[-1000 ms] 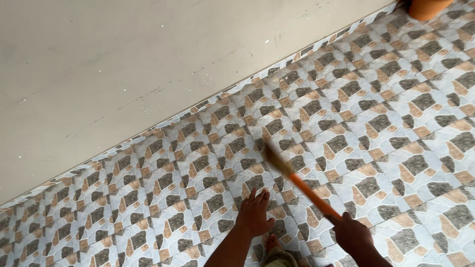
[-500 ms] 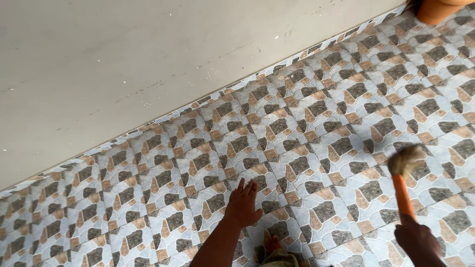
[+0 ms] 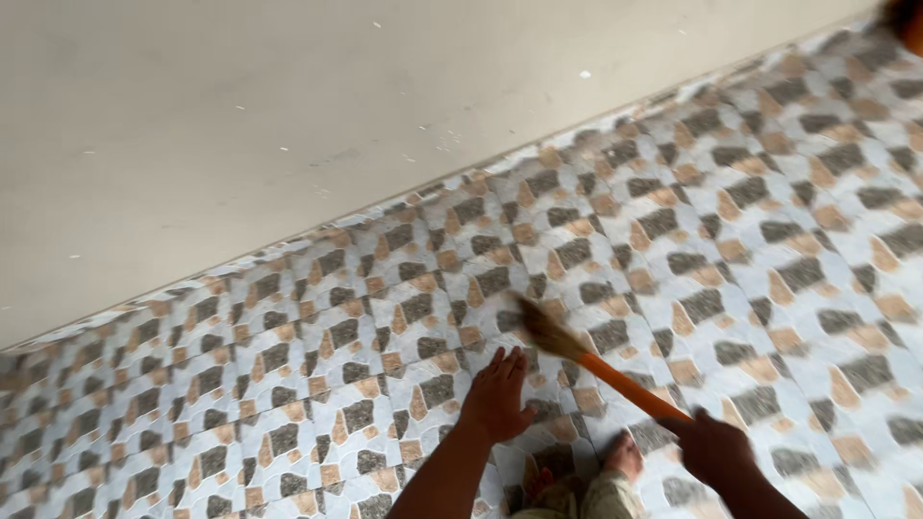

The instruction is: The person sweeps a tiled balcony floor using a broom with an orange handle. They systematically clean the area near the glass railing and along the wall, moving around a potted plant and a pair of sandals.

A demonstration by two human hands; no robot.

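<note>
We look straight down at a patterned tile floor (image 3: 769,192), pale blue-grey with dark grey and tan stone shapes. A plain beige wall (image 3: 288,115), flecked with small white specks, fills the upper left and meets the floor along a slanting line.

Our left hand (image 3: 497,396) lies flat on the floor near the bottom middle, palm down, fingers straight and close together, pointing away from us. It holds nothing.

Our right hand (image 3: 716,450), at the lower right, is closed in a fist around the lower end of a small broom's orange handle (image 3: 630,386). The handle slants up and to the left from that fist. Its brown bristle head (image 3: 545,330) sits over the tiles just beyond the left hand's fingertips, close beside them; the blur keeps us from telling whether the bristles touch the fingers.

Between the two forearms, at the bottom edge, we see a bare foot (image 3: 625,455) on the tiles. A blurred orange object (image 3: 911,27) shows at the top right corner.
</note>
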